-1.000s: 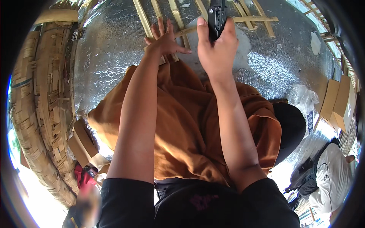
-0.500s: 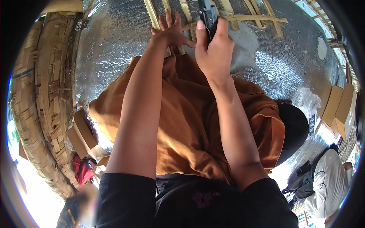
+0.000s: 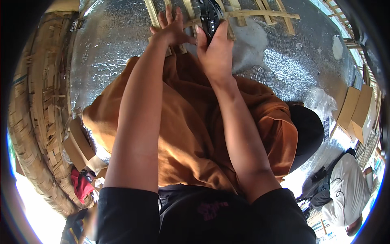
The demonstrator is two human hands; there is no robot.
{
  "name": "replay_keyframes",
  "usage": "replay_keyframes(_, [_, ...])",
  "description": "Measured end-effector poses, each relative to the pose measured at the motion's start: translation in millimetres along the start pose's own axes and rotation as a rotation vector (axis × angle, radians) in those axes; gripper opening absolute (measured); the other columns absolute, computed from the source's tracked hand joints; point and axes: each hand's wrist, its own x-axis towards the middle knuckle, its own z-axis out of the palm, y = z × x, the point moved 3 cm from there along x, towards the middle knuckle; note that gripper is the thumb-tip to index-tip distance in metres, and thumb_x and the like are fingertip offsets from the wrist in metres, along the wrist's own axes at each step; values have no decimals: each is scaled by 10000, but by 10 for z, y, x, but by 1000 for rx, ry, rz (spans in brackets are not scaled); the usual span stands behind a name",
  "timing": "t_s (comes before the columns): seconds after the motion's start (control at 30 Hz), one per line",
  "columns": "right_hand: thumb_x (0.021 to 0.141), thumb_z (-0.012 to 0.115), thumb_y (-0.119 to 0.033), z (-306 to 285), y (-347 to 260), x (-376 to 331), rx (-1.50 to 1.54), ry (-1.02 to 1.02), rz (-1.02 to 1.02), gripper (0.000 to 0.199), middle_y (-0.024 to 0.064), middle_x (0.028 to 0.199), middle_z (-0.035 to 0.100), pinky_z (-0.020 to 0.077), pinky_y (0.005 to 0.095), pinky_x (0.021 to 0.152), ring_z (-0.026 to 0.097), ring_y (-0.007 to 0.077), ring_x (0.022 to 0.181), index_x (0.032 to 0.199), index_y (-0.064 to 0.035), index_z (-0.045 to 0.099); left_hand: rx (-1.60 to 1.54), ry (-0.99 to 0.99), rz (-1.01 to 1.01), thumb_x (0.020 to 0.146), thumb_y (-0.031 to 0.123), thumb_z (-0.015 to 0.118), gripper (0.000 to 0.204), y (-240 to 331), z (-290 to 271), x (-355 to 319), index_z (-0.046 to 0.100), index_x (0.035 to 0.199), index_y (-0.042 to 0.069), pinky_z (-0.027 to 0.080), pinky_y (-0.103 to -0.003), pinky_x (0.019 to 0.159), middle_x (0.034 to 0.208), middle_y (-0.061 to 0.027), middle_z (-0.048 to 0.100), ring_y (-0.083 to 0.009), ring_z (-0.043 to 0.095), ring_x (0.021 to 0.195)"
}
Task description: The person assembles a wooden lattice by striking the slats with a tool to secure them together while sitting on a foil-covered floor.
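My left hand [image 3: 170, 32] lies with its fingers spread over pale bamboo strips [image 3: 152, 14], pressing near their lower ends. Just to its right, my right hand [image 3: 217, 51] is wrapped round a black hand-held tool [image 3: 210, 20] with a curved body and a row of small light dots. The tool's top runs out at the upper edge, and its exact kind does not show. It is held over the joined strips, where a long crosswise strip [image 3: 260, 14] lies across several upright ones. Whether the tool touches the bamboo I cannot tell.
Crinkled silver foil sheeting [image 3: 101, 61] lies under the bamboo. Brown cloth [image 3: 187, 134] covers my lap. A woven bamboo wall [image 3: 40, 101] stands at the left, cardboard boxes [image 3: 359, 110] at the right. Another person in pale clothing [image 3: 345, 191] is at the lower right.
The whole view has shifted, so everything sits a little further left and higher. The black tool has tilted in my right hand, showing its dotted side. My left hand stays spread on the strips.
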Motion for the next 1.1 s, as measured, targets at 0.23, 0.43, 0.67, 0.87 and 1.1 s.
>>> replay_keyframes(0.23, [924, 673, -148, 32, 436, -76, 51, -37, 62, 264, 292, 707, 633, 488, 578, 581, 639, 518, 700, 964, 33, 486, -22, -69, 9, 573, 740, 824, 1503, 192, -20, -55, -96, 1621, 180, 17, -734, 1159, 1660, -148, -245, -408, -178, 1532])
replay_keyframes(0.43, [922, 653, -129, 8, 171, -87, 61, 43, 52, 237, 290, 684, 627, 483, 576, 567, 637, 517, 679, 960, 26, 478, -39, 6, 4, 557, 690, 848, 1495, 85, -7, -11, -86, 1625, 216, 10, -758, 1133, 1669, -120, -245, -380, -163, 1544])
replay_keyframes(0.67, [927, 665, -178, -216, 81, -14, 7, 44, 111, 269, 274, 679, 642, 505, 505, 540, 669, 456, 635, 959, 27, 494, 72, -194, -58, 721, 623, 831, 1404, 356, -278, -197, -150, 1608, 153, -46, -693, 1177, 1638, -141, -299, -380, -216, 1525])
replay_keyframes(0.87, [918, 674, -186, 4, 264, -145, -361, -242, 94, 272, 274, 672, 635, 522, 564, 571, 666, 475, 665, 948, 5, 482, -13, -34, -12, 541, 712, 851, 1534, 117, -29, -44, -112, 1618, 196, 27, -758, 1136, 1666, -128, -248, -404, -161, 1538])
replay_keyframes(1.1, [927, 674, -202, -100, -24, -15, -95, 1, -45, 295, 260, 663, 632, 512, 577, 577, 656, 479, 652, 973, -1, 464, 33, -55, 16, 557, 779, 814, 1533, 91, -52, -23, -128, 1614, 191, 44, -765, 1136, 1651, -162, -263, -432, -173, 1527])
